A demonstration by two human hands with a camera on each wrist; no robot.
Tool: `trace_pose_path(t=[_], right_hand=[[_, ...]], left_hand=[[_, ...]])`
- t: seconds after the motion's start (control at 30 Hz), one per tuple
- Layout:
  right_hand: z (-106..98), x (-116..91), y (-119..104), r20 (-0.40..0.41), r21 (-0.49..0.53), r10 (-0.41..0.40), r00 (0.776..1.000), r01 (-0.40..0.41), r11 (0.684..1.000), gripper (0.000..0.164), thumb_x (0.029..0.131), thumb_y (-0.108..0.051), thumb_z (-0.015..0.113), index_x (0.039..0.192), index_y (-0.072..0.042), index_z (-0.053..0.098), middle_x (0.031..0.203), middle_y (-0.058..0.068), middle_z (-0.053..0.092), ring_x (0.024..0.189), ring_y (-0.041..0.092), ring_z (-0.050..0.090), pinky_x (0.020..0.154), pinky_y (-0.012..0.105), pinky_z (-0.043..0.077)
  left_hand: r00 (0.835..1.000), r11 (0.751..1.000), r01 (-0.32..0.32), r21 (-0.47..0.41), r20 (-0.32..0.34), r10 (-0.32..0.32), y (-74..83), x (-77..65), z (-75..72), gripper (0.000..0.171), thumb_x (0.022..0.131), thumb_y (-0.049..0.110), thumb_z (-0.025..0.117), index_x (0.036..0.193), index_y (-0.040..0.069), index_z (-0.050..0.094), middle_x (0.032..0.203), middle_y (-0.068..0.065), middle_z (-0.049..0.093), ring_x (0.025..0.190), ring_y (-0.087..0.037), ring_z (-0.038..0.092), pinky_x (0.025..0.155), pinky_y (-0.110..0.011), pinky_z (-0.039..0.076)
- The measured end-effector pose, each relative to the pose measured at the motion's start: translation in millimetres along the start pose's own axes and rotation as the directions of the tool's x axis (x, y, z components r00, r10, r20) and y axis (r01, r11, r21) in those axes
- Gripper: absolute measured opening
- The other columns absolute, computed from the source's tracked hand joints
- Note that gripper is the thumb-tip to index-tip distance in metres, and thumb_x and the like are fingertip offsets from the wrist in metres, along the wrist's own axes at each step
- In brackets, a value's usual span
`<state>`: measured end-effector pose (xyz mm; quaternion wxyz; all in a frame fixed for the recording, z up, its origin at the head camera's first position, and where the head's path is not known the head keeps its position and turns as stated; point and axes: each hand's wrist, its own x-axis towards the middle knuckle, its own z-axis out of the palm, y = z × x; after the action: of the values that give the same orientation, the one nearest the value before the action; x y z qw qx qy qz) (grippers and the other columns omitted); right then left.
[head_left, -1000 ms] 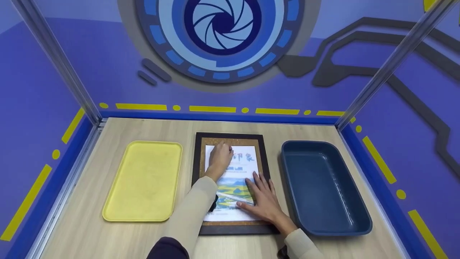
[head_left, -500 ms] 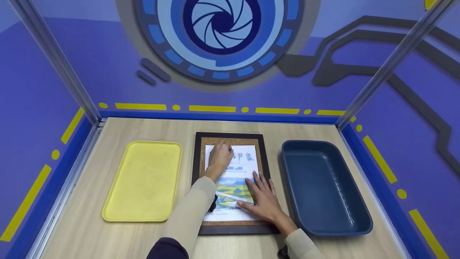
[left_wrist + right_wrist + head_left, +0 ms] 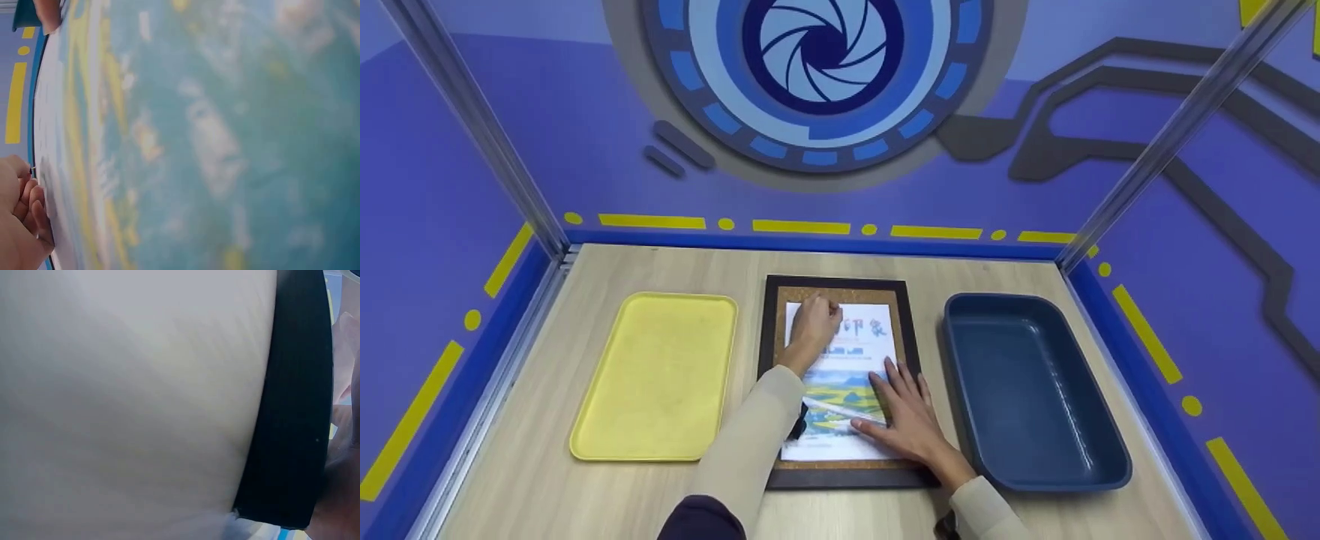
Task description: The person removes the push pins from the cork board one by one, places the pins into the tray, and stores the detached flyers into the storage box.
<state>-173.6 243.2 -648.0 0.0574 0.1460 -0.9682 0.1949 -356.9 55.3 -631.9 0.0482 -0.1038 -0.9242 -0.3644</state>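
On pale wood (image 3: 690, 270) between blue walls (image 3: 577, 120), the right hand (image 3: 906, 421) lies splayed over a poster (image 3: 844, 386) on a corkboard (image 3: 870, 295). Only the left wrist view shows what the left hand (image 3: 814, 328) pinches, perhaps a pin (image 3: 32, 167).

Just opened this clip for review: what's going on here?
A person is working on a printed sheet lying on a framed cork board. The left hand, at the sheet's upper part, pinches a tiny object, perhaps a pin. The right hand is spread over the sheet's lower right. A yellow tray sits left of the board, a dark blue bin right.
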Motion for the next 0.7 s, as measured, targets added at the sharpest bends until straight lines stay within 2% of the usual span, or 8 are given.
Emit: trace_pose_path(t=[0.13,0.27,0.47,0.53,0.7], right_hand=[[0,0,1,-0.007,-0.007,-0.011,1.0,0.011,1.0,0.093,0.081,-0.078,0.055,0.15,-0.017,0.044,0.162,0.014,0.024,0.148,0.04,0.018,0.114,0.066,0.011],[-1,0,2,-0.01,-0.007,-0.011,1.0,0.011,1.0,0.091,0.081,-0.077,0.056,0.15,-0.017,0.046,0.162,0.014,0.025,0.148,0.04,0.018,0.113,0.067,0.012],[-4,1,3,-0.011,0.017,-0.021,1.0,0.021,1.0,0.091,0.081,-0.075,0.058,0.149,-0.016,0.046,0.162,0.015,0.025,0.148,0.041,0.018,0.113,0.067,0.011],[-5,2,3,-0.009,0.024,-0.028,1.0,0.028,0.999,0.092,0.081,-0.075,0.059,0.149,-0.016,0.046,0.161,0.016,0.025,0.148,0.041,0.018,0.113,0.067,0.011],[-4,0,2,0.01,0.045,-0.028,1.0,0.027,0.999,0.094,0.079,-0.077,0.058,0.149,-0.015,0.045,0.162,0.015,0.023,0.149,0.041,0.016,0.114,0.067,0.01]], left_hand=[[1.0,0.998,0.011,-0.062,-0.002,-0.011,0.1,0.4,-10.6,0.011,0.096,0.018,0.064,0.098,0.009,0.07,0.097,-0.001,0.062,0.086,-0.014,0.063,0.075,-0.028,0.054],[0.999,0.993,-0.03,-0.111,-0.037,0.026,-1.5,-1.1,-27.8,0.009,0.094,0.017,0.065,0.094,0.009,0.07,0.095,-0.002,0.062,0.084,-0.013,0.062,0.074,-0.025,0.053],[0.983,0.955,-0.161,-0.249,-0.127,0.132,-12.4,-6.9,-72.2,0.006,0.091,0.012,0.071,0.092,0.006,0.071,0.09,-0.004,0.064,0.081,-0.015,0.062,0.073,-0.027,0.053],[0.982,0.947,-0.166,-0.276,-0.131,0.134,-19.4,-12.1,-89.1,0.006,0.091,0.012,0.071,0.094,0.007,0.071,0.09,-0.003,0.064,0.081,-0.014,0.061,0.073,-0.027,0.053],[0.985,0.948,-0.139,-0.285,-0.14,0.103,-45.8,-28.5,-127.5,0.008,0.091,0.014,0.071,0.096,0.007,0.071,0.09,-0.002,0.065,0.082,-0.015,0.061,0.073,-0.029,0.053]])
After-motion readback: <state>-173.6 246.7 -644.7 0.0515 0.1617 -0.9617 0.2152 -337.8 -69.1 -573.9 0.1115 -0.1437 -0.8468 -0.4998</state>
